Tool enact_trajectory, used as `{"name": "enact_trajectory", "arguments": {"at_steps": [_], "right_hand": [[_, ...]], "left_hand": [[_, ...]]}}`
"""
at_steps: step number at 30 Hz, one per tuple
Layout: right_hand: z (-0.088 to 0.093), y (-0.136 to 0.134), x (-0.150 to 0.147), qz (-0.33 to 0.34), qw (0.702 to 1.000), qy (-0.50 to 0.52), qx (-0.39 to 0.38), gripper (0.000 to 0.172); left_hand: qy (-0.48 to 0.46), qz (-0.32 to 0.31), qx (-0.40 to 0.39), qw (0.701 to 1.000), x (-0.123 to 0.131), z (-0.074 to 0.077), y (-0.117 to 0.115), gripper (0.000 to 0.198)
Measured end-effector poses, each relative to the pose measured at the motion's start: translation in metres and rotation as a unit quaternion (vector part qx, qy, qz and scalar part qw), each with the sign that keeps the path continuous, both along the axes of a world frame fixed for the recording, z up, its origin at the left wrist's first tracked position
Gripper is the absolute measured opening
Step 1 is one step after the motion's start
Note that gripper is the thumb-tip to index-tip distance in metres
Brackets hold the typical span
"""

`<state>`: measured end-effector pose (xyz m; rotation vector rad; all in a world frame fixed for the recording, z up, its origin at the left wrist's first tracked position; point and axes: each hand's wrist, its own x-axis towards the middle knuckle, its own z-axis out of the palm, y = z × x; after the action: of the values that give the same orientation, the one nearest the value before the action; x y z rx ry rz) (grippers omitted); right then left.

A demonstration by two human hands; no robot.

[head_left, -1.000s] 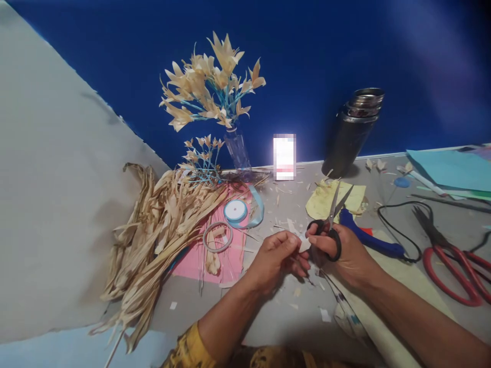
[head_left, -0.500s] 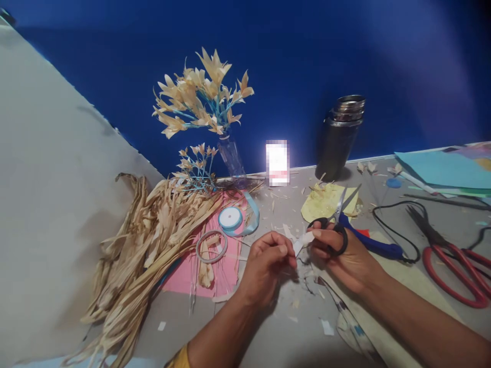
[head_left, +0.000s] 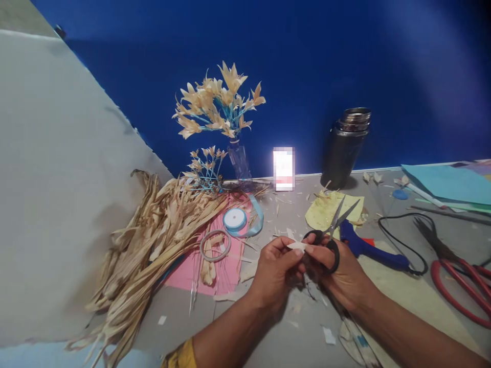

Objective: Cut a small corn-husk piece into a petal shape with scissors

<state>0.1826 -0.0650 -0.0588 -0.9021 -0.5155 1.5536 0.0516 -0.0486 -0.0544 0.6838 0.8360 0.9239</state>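
In the head view, a small pale pointed petal-shaped piece (head_left: 296,246), apparently corn husk, lies pinched between the thumb and fingers of my left hand (head_left: 273,268). The thumb of my right hand (head_left: 345,276) meets its other end. Black-handled scissors (head_left: 336,219) hang on my right fingers, their blades spread and pointing up and away. Right behind that hand rests a blue glue gun (head_left: 374,251). Left of my hands are a roll of light blue ribbon (head_left: 235,220) and a grey tape ring (head_left: 202,250) on pink paper (head_left: 184,278).
Dry corn husks (head_left: 153,250) heap up at the left. Husk flowers (head_left: 215,102) stand in a clear bottle (head_left: 240,163) by the blue wall. A dark flask (head_left: 343,153) is at the back, red-handled shears (head_left: 456,281) at the right. Yellow paper (head_left: 318,212) holds scraps.
My hands have come together, and the pale piece now lies across both sets of fingertips. The scissors moved with my right hand. The whole view has shifted slightly.
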Motion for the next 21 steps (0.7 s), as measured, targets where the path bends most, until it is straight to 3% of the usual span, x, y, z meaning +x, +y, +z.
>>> {"name": "enact_trajectory", "arguments": {"at_steps": [7,14,21], "right_hand": [[-0.0051,-0.0005,0.0079,0.042,0.981,-0.185,0.039,0.026],[0.0032,-0.0041,-0.0009,-0.003,0.989,-0.145,0.011,0.035],[-0.0056,-0.0035,0.0002,-0.004,0.995,-0.102,0.021,0.037]], "left_hand": [[0.048,-0.017,0.026,0.998,-0.0056,0.0042,0.0038,0.019],[-0.012,-0.004,0.006,1.0,0.0012,0.0002,-0.0012,0.037],[-0.019,0.003,0.001,1.0,-0.0013,-0.0007,-0.0014,0.036]]}}
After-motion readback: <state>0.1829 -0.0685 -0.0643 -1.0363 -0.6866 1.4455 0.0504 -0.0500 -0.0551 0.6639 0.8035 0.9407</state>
